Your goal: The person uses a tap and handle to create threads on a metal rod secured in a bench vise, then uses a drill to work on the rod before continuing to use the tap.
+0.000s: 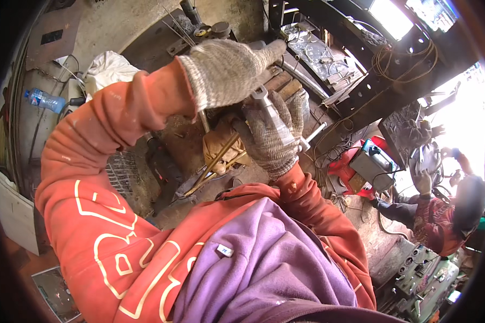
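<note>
My left hand point(226, 71), in a knitted grey work glove, reaches across from the left with its back up. One finger is stretched toward the far right; the others are partly hidden, and nothing shows in its grip. Just below it, my right hand point(272, 134), gloved alike, has its fingers wrapped around a grey metal clamp-like tool point(275, 114). That tool has a forked far end and a bright cross bar point(313, 137) jutting out on the right. Brown cylindrical pieces point(285, 85) lie behind the right hand.
A dark steel frame with a coil of wire point(404, 60) crosses the far right. Another person point(442, 215) works at the right, near a red and grey machine point(373, 166). A plastic bottle point(46, 100) lies at the left. A brown bag point(221, 144) lies below my hands.
</note>
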A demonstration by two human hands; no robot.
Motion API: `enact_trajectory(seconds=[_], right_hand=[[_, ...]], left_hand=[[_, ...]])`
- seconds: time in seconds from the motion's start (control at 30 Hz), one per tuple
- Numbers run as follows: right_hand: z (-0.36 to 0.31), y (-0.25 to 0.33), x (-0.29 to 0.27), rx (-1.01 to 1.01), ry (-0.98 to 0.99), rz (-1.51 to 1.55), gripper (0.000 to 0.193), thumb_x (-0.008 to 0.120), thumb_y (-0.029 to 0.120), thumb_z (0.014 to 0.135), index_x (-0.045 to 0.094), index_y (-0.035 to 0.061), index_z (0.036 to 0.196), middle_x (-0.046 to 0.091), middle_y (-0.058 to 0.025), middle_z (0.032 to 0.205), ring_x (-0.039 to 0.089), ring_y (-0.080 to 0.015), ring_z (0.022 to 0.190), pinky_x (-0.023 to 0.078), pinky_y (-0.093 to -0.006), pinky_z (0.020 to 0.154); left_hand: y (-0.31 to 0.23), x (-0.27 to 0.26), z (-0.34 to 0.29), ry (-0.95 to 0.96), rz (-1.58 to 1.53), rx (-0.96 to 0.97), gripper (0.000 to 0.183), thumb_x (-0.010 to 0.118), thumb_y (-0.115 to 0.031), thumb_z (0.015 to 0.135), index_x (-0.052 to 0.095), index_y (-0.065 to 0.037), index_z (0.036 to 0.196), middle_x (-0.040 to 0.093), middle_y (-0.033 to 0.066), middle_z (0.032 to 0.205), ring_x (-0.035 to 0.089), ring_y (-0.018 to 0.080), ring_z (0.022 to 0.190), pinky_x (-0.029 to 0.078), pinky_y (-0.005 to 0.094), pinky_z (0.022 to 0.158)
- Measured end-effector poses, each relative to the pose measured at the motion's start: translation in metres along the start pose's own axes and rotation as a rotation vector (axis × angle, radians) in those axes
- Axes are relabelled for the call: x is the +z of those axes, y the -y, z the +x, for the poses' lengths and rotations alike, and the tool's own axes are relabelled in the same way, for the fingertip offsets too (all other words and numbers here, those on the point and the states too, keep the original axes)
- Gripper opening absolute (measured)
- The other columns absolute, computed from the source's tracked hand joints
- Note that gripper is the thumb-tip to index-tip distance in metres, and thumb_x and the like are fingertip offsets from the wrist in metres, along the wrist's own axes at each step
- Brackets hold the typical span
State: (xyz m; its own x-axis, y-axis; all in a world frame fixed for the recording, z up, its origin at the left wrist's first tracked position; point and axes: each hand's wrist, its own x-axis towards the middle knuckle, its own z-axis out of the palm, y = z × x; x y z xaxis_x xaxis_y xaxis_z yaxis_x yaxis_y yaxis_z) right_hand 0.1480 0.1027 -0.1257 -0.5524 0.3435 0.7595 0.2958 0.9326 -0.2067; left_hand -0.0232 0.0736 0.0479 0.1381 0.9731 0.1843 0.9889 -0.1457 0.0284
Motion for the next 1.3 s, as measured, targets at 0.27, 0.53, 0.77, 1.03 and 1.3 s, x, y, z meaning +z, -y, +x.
enact_trajectory(seconds=[0.27, 0.53, 0.77, 1.03, 1.3], right_hand=[[0.01, 0.001, -0.008, 0.006, -0.068, -0.033, 0.044, 0.085, 0.036, 0.077, 0.074, 0.0179, 0.115, 0.067, -0.007, 0.121, 0.064, -0.0345, 0.118, 0.04, -0.0651, 0.111], [0.002, -0.001, -0.004, 0.02, -0.002, -0.033, 0.049, 0.08, 0.039, 0.081, 0.076, 0.0196, 0.126, 0.063, -0.0099, 0.137, 0.056, -0.0352, 0.138, 0.035, -0.0716, 0.118], [0.0, -0.005, 0.003, 0.016, -0.066, -0.032, 0.053, 0.082, 0.038, 0.082, 0.075, 0.0159, 0.13, 0.065, -0.0109, 0.14, 0.059, -0.0361, 0.134, 0.035, -0.0717, 0.119], [0.009, 0.003, -0.006, -0.037, -0.169, -0.006, 0.052, 0.088, 0.036, 0.082, 0.072, 0.0098, 0.124, 0.066, -0.011, 0.13, 0.064, -0.0366, 0.122, 0.04, -0.0678, 0.115], [0.008, 0.004, -0.01, 0.0, -0.048, 0.002, 0.047, 0.08, 0.039, 0.088, 0.076, 0.0168, 0.129, 0.067, -0.0097, 0.136, 0.06, -0.0375, 0.132, 0.039, -0.0702, 0.115]], left_hand=[[-0.022, -0.035, 0.012, 0.508, -0.19, 0.136, 0.055, 0.068, -0.021, 0.095, 0.064, -0.015, 0.15, 0.073, 0.012, 0.121, 0.073, 0.0315, 0.1, 0.058, 0.0432, 0.084], [0.0, -0.009, 0.017, 0.165, 0.383, 0.455, 0.022, 0.07, -0.029, 0.095, 0.08, -0.011, 0.103, 0.075, 0.0114, 0.116, 0.071, 0.0324, 0.112, 0.055, 0.0489, 0.087], [0.001, -0.032, 0.026, 0.596, 0.11, -0.16, 0.036, 0.077, -0.041, 0.092, 0.08, -0.006, 0.098, 0.076, 0.0159, 0.094, 0.072, 0.0399, 0.097, 0.057, 0.0492, 0.091], [0.003, -0.002, 0.002, 0.013, -0.044, 0.49, 0.043, 0.071, -0.014, 0.092, 0.07, -0.012, 0.135, 0.072, 0.0147, 0.115, 0.073, 0.0347, 0.104, 0.061, 0.042, 0.085], [-0.002, -0.015, 0.015, 0.161, 0.264, 0.427, 0.052, 0.07, -0.059, 0.094, 0.079, -0.008, 0.086, 0.072, 0.0142, 0.082, 0.073, 0.0367, 0.081, 0.056, 0.0535, 0.072]])
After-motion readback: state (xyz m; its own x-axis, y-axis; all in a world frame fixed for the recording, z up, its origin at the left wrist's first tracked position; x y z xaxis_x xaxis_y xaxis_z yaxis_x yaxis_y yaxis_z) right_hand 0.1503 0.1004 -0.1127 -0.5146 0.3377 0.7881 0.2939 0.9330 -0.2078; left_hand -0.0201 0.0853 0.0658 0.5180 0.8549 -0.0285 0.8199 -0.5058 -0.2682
